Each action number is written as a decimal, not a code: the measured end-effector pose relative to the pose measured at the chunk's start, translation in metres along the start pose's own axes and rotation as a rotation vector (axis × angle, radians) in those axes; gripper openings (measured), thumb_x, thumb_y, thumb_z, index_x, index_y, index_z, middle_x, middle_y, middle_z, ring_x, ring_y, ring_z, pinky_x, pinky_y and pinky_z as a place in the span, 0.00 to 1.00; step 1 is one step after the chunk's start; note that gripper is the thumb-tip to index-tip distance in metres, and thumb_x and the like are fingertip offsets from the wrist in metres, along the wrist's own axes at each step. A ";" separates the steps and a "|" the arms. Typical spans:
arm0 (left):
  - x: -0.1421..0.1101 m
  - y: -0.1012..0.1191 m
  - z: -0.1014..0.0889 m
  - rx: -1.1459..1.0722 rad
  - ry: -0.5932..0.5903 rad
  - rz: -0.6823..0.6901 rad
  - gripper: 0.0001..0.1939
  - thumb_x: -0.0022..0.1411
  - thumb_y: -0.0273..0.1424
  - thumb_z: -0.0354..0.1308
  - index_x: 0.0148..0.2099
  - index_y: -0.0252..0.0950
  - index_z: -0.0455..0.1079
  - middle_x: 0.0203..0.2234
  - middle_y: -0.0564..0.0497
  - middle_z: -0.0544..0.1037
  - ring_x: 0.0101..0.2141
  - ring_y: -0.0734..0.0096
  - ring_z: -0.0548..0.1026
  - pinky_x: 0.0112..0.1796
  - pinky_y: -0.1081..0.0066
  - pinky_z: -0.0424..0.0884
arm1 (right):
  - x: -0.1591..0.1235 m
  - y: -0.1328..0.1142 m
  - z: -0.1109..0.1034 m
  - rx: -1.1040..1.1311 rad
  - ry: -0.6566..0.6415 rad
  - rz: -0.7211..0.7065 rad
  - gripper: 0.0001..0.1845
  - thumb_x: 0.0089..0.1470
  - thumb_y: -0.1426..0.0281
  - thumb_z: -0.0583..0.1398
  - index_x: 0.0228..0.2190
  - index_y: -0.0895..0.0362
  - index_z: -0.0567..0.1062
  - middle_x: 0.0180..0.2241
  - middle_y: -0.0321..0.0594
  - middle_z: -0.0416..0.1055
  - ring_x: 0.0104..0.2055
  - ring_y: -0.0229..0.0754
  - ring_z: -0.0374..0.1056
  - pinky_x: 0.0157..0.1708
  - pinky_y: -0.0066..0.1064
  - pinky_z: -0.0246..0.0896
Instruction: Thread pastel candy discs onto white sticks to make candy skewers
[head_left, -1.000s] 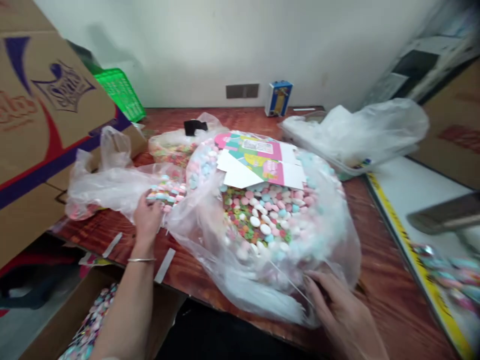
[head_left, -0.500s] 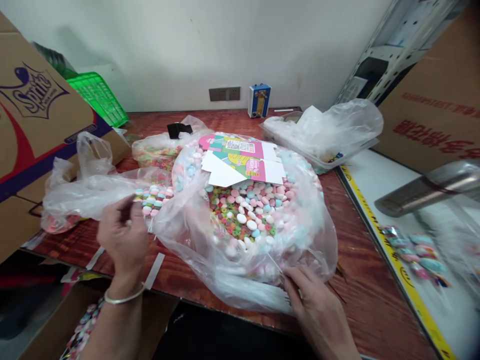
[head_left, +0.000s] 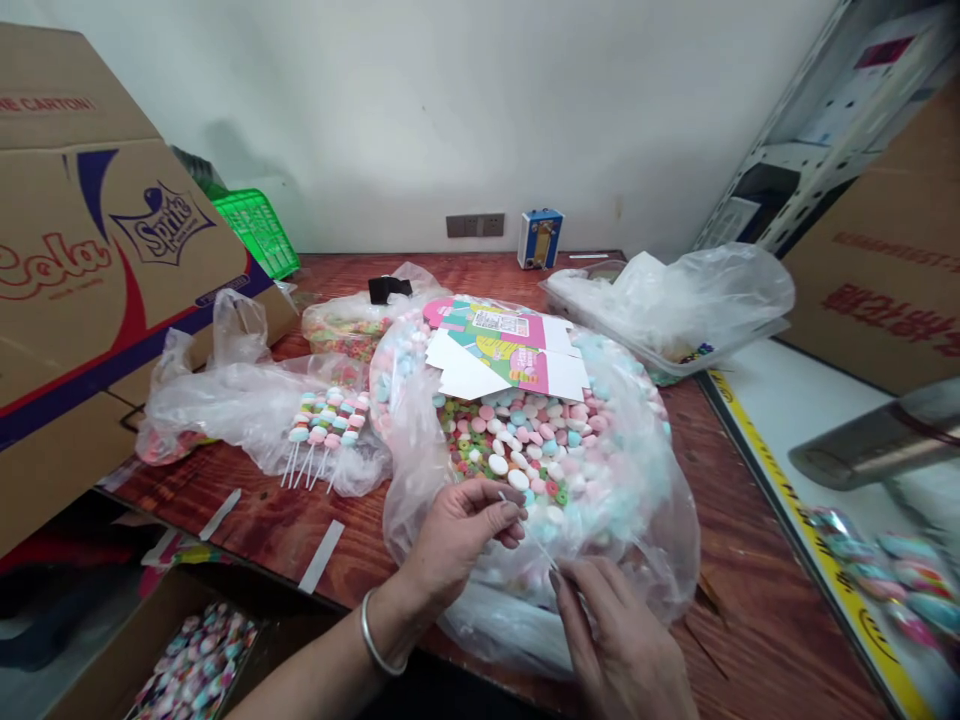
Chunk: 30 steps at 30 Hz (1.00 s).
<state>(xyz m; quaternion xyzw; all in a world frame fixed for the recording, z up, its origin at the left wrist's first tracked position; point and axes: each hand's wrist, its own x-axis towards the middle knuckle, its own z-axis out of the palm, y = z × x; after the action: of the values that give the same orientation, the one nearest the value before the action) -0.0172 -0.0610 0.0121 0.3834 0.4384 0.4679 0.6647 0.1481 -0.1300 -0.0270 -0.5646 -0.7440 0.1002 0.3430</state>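
A big clear plastic bag (head_left: 645,520) full of pastel round candies (head_left: 525,440) lies open on the wooden table (head_left: 750,600). At the bag's near edge, my left hand (head_left: 457,540) and my right hand (head_left: 611,640) both pinch one thin white stick (head_left: 529,530) between their fingertips. Several finished candy skewers (head_left: 326,420) lie on a smaller bag (head_left: 240,400) to the left. Flat pink and green printed cards (head_left: 510,345) rest on the candies at the bag's far side.
A large cola carton (head_left: 90,280) leans at the left, with a green basket (head_left: 255,230) behind it. A box of wrapped sweets (head_left: 195,665) sits below the table edge. A tray under plastic (head_left: 675,300) stands at the back right. A metal bar (head_left: 877,440) crosses the right.
My left hand has left the skewers on the small bag and moved right to the big bag, where it now pinches the stick together with my right hand.
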 end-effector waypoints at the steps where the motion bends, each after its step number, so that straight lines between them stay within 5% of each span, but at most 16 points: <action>1: 0.003 -0.001 -0.003 -0.001 0.005 0.008 0.13 0.52 0.36 0.67 0.36 0.32 0.77 0.23 0.49 0.78 0.24 0.75 0.74 0.29 0.75 0.71 | 0.001 0.002 0.001 0.052 0.005 0.032 0.11 0.63 0.65 0.51 0.38 0.53 0.73 0.32 0.38 0.73 0.33 0.39 0.70 0.33 0.26 0.63; 6: 0.026 -0.002 -0.036 0.213 0.208 0.208 0.19 0.56 0.35 0.63 0.49 0.36 0.73 0.44 0.44 0.79 0.42 0.66 0.77 0.43 0.68 0.72 | 0.017 0.018 0.002 0.172 0.074 0.357 0.14 0.60 0.62 0.52 0.41 0.55 0.73 0.32 0.38 0.76 0.31 0.40 0.71 0.29 0.26 0.64; 9: 0.040 0.002 -0.060 0.476 0.312 0.334 0.15 0.59 0.34 0.58 0.47 0.35 0.74 0.44 0.45 0.79 0.45 0.64 0.76 0.47 0.66 0.70 | 0.036 0.026 0.004 0.197 0.038 0.459 0.17 0.58 0.59 0.53 0.38 0.55 0.76 0.28 0.37 0.76 0.26 0.40 0.70 0.27 0.27 0.64; 14: 0.037 0.008 -0.083 0.940 0.379 0.369 0.11 0.61 0.32 0.56 0.44 0.38 0.75 0.40 0.47 0.79 0.41 0.62 0.76 0.45 0.65 0.70 | 0.059 0.025 0.020 0.270 -0.005 0.418 0.23 0.58 0.60 0.49 0.44 0.56 0.77 0.43 0.43 0.78 0.44 0.45 0.73 0.40 0.31 0.67; 21: 0.020 0.005 -0.081 1.090 0.324 0.328 0.08 0.61 0.28 0.53 0.38 0.36 0.74 0.33 0.49 0.78 0.36 0.68 0.75 0.41 0.69 0.70 | 0.034 0.040 0.027 0.048 -0.127 0.464 0.23 0.58 0.58 0.48 0.39 0.55 0.78 0.34 0.43 0.79 0.34 0.47 0.75 0.31 0.31 0.66; 25: 0.020 0.011 -0.065 1.093 0.281 0.430 0.07 0.60 0.29 0.55 0.37 0.36 0.75 0.32 0.49 0.78 0.36 0.67 0.74 0.40 0.69 0.69 | 0.031 0.043 0.020 0.170 -0.162 0.525 0.23 0.59 0.55 0.49 0.41 0.53 0.78 0.32 0.40 0.79 0.36 0.46 0.75 0.34 0.30 0.67; 28: 0.007 0.021 -0.055 0.975 0.092 0.393 0.08 0.60 0.32 0.56 0.40 0.36 0.75 0.33 0.48 0.78 0.36 0.68 0.74 0.39 0.70 0.69 | 0.020 0.041 0.003 0.247 -0.003 0.497 0.23 0.58 0.55 0.51 0.44 0.54 0.77 0.39 0.41 0.78 0.42 0.46 0.73 0.41 0.33 0.68; 30: -0.014 0.022 -0.063 0.864 -0.126 0.195 0.10 0.59 0.36 0.58 0.39 0.36 0.74 0.31 0.50 0.77 0.33 0.70 0.72 0.36 0.72 0.68 | -0.003 0.038 -0.016 0.218 0.171 0.507 0.22 0.57 0.55 0.53 0.45 0.53 0.76 0.46 0.42 0.75 0.48 0.48 0.70 0.48 0.37 0.65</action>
<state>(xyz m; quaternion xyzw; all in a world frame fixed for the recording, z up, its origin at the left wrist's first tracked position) -0.0851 -0.0619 0.0146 0.6933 0.5139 0.2780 0.4219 0.1874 -0.1233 -0.0361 -0.6988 -0.5324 0.2142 0.4271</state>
